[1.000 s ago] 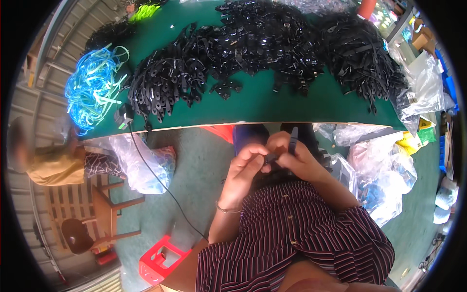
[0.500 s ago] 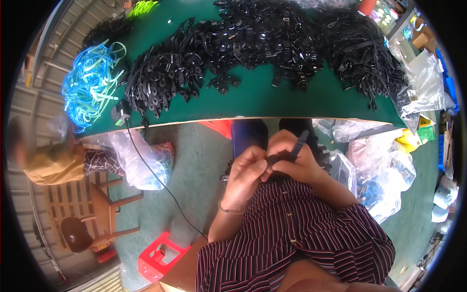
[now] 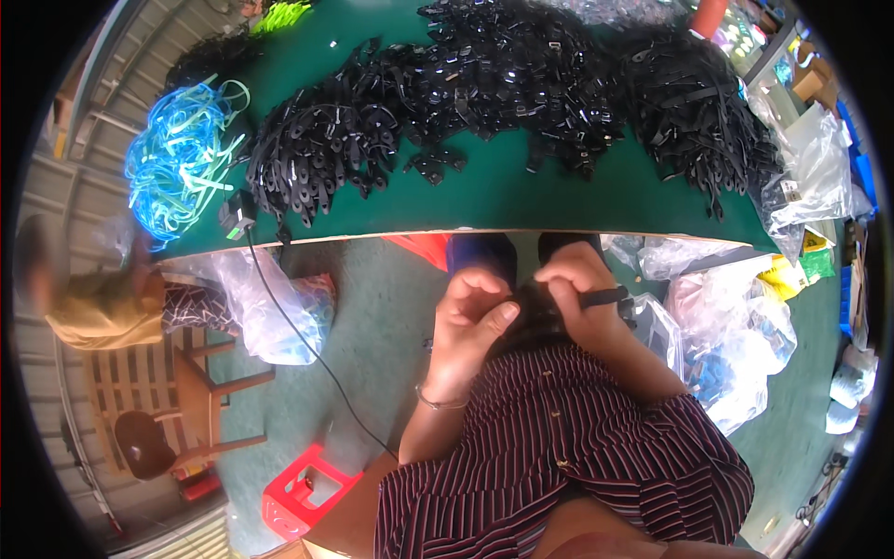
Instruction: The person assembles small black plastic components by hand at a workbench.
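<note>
Above my lap, just this side of the table edge, both my hands are held a little apart. My right hand (image 3: 585,296) is closed, and a short black strap (image 3: 605,297) juts from it to the right. Its other end is hidden by the fingers. Facing it, my left hand (image 3: 467,321) has its fingers curled and its thumb standing away from them, with nothing visible between them. Dark material (image 3: 535,307) lies in my lap between the hands, too shadowed to make out.
On the green table (image 3: 372,210) lie large heaps of black straps with buckles (image 3: 521,74). Blue and pale green bands (image 3: 182,163) lie at its left, beside a black cabled device (image 3: 237,214). Clear plastic bags (image 3: 726,326), a red stool (image 3: 307,494) and another person (image 3: 102,303) surround me.
My hands have come apart. The left thumb has moved off the black strap, while my right hand has turned so the strap points right instead of upward.
</note>
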Demonstrator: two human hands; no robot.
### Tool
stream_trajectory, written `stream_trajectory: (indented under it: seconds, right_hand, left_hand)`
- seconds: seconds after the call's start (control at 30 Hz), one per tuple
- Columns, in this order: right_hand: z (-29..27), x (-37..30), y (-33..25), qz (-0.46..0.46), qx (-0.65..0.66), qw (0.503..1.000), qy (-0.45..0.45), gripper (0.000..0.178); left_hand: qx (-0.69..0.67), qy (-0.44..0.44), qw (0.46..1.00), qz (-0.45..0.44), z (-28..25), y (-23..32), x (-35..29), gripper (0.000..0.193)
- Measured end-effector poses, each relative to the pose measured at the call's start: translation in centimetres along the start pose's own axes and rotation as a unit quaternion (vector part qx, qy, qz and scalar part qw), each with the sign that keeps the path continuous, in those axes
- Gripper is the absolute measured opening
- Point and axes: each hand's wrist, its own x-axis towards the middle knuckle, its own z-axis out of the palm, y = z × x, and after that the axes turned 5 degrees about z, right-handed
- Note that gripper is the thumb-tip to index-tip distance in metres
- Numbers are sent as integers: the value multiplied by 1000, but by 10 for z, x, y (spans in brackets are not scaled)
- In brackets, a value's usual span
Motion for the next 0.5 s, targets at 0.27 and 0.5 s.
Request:
stream_trajectory:
  seconds: [0.27,0.5]
  right_hand:
    - [-11,2,0,90,47,967,-235,14]
    - [-7,-6,-12,238,332,870,-277,22]
  left_hand:
    - [252,-75,965,-13,-4,-1,-2,10]
    - [119,-161,978,-60,-3,15,-6,8]
